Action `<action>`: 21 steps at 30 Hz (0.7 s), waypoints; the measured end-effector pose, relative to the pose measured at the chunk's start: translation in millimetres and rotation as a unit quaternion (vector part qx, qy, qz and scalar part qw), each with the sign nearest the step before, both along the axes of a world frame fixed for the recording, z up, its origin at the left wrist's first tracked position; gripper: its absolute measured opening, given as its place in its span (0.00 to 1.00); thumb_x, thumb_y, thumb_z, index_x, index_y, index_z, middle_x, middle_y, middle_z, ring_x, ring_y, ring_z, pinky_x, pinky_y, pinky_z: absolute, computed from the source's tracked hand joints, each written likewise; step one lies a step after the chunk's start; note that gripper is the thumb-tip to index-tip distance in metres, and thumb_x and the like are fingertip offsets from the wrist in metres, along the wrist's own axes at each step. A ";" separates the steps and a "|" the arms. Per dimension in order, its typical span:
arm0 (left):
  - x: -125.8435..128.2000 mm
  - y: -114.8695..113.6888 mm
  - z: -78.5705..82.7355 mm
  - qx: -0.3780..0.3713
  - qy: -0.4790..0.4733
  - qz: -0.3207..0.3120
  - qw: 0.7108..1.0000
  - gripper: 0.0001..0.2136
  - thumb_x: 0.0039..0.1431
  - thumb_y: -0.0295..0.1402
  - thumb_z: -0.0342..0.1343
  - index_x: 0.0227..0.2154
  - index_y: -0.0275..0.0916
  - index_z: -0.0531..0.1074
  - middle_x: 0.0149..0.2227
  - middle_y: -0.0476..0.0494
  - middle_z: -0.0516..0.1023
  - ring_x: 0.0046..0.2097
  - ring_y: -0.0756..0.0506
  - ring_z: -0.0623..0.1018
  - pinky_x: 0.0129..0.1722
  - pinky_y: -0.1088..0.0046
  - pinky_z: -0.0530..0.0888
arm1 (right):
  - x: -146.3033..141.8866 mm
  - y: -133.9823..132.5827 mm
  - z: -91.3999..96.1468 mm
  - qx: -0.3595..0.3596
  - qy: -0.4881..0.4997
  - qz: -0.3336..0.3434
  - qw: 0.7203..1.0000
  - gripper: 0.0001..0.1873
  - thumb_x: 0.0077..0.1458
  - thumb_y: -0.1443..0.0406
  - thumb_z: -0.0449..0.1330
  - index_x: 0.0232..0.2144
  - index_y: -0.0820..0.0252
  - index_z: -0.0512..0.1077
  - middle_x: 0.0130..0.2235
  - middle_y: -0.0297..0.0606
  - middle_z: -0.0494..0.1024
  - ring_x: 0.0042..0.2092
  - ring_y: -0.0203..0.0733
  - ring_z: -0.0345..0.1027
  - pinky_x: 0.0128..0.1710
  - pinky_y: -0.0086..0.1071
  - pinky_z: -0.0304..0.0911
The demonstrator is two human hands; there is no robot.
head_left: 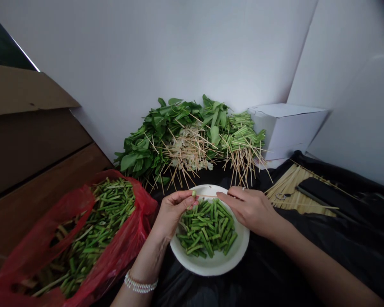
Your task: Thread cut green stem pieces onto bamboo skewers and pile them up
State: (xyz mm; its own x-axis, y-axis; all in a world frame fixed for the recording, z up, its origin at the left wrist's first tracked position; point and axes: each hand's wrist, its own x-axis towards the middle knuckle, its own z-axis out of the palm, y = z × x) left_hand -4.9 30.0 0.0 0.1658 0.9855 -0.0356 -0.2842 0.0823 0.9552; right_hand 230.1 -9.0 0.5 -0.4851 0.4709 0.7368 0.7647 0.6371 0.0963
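Note:
Over the far part of a white bowl (211, 266), my left hand (176, 209) pinches a short cut green stem (193, 193) between thumb and fingers. My right hand (251, 209) is closed on a thin wooden skewer (208, 196), which lies roughly level and points left. Its tip meets the stem; whether it has gone in, I cannot tell. Below both hands, many cut green stem pieces (208, 230) fill the middle of the bowl.
On the left, a red plastic bag (141, 209) holds more cut stems. Skewered leafy greens (137, 153) and skewered stems (243, 136) are piled behind the bowl. To the right are a white box (288, 128), loose skewers (286, 183) and a black phone (320, 192).

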 end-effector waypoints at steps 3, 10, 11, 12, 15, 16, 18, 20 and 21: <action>0.2 -0.3 1.5 -0.018 -0.016 0.004 1.000 0.14 0.35 0.29 0.74 0.29 0.35 0.81 0.28 0.43 0.84 0.28 0.51 0.80 0.31 0.81 0.75 | -1.8 -2.0 -0.2 0.005 -0.002 0.006 1.000 0.14 0.63 0.70 0.50 0.46 0.64 0.73 0.32 0.37 0.73 0.30 0.35 0.66 0.29 0.29 0.60; 0.8 -4.9 8.5 -0.085 -0.059 -0.033 0.994 0.15 0.32 0.27 0.75 0.28 0.33 0.81 0.28 0.40 0.84 0.27 0.51 0.80 0.30 0.81 0.76 | -5.4 -6.4 -0.3 0.022 0.007 0.020 1.000 0.14 0.62 0.72 0.50 0.46 0.67 0.72 0.31 0.37 0.72 0.30 0.35 0.65 0.28 0.29 0.61; 0.6 -5.2 9.2 -0.088 -0.061 -0.039 0.994 0.14 0.32 0.27 0.75 0.28 0.33 0.81 0.28 0.40 0.84 0.27 0.51 0.80 0.30 0.81 0.76 | -5.5 -6.9 -0.3 0.024 0.007 0.022 0.999 0.14 0.62 0.72 0.50 0.46 0.67 0.72 0.31 0.38 0.72 0.30 0.35 0.66 0.28 0.29 0.61; 0.5 -5.4 9.7 -0.089 -0.062 -0.044 0.993 0.14 0.33 0.27 0.75 0.27 0.33 0.81 0.28 0.40 0.84 0.27 0.51 0.80 0.30 0.81 0.76 | -5.7 -7.4 -0.4 0.027 0.005 0.023 0.999 0.14 0.62 0.71 0.51 0.46 0.68 0.72 0.31 0.38 0.72 0.31 0.35 0.66 0.28 0.29 0.62; 2.6 -7.2 9.6 -0.089 -0.059 -0.047 0.993 0.14 0.33 0.27 0.75 0.27 0.34 0.81 0.28 0.41 0.84 0.28 0.51 0.80 0.30 0.81 0.76 | -7.5 -9.5 -0.6 0.035 -0.008 0.016 0.999 0.13 0.63 0.71 0.50 0.46 0.69 0.72 0.30 0.38 0.72 0.30 0.36 0.65 0.27 0.30 0.61; 4.4 -8.4 9.0 -0.089 -0.054 -0.051 0.993 0.13 0.33 0.27 0.75 0.27 0.34 0.81 0.28 0.41 0.84 0.28 0.51 0.80 0.31 0.81 0.76 | -8.8 -10.5 -0.7 0.034 -0.013 0.011 0.999 0.13 0.63 0.71 0.50 0.45 0.68 0.72 0.30 0.37 0.72 0.29 0.36 0.65 0.26 0.31 0.60; 9.3 -12.0 6.8 -0.085 -0.034 -0.069 0.993 0.13 0.33 0.28 0.75 0.27 0.33 0.81 0.27 0.41 0.84 0.27 0.51 0.80 0.31 0.80 0.76 | -12.6 -12.5 -0.9 0.035 -0.027 0.006 0.999 0.13 0.63 0.72 0.48 0.43 0.66 0.72 0.29 0.36 0.71 0.28 0.36 0.63 0.25 0.31 0.58; 14.2 -16.0 4.6 -0.076 -0.010 -0.092 0.993 0.13 0.34 0.29 0.75 0.27 0.33 0.81 0.27 0.42 0.83 0.27 0.51 0.80 0.30 0.80 0.75 | -16.4 -13.4 -1.4 0.032 -0.038 0.011 0.999 0.14 0.63 0.72 0.47 0.40 0.65 0.73 0.28 0.35 0.69 0.27 0.36 0.61 0.23 0.32 0.57; 15.9 -17.4 3.8 -0.069 -0.001 -0.099 0.993 0.13 0.35 0.29 0.74 0.28 0.33 0.81 0.26 0.43 0.83 0.27 0.51 0.80 0.30 0.80 0.75 | -17.7 -13.1 -2.0 0.030 -0.037 0.017 0.999 0.14 0.64 0.72 0.47 0.39 0.64 0.73 0.27 0.35 0.69 0.26 0.36 0.61 0.23 0.32 0.56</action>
State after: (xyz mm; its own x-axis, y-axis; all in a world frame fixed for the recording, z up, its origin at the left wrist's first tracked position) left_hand 11.1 12.6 3.8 0.3561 0.9193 -0.1673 -0.2514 0.2666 0.9304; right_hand 212.4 -22.1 -1.4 -0.5540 0.4098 0.7247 0.7326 0.6534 0.1906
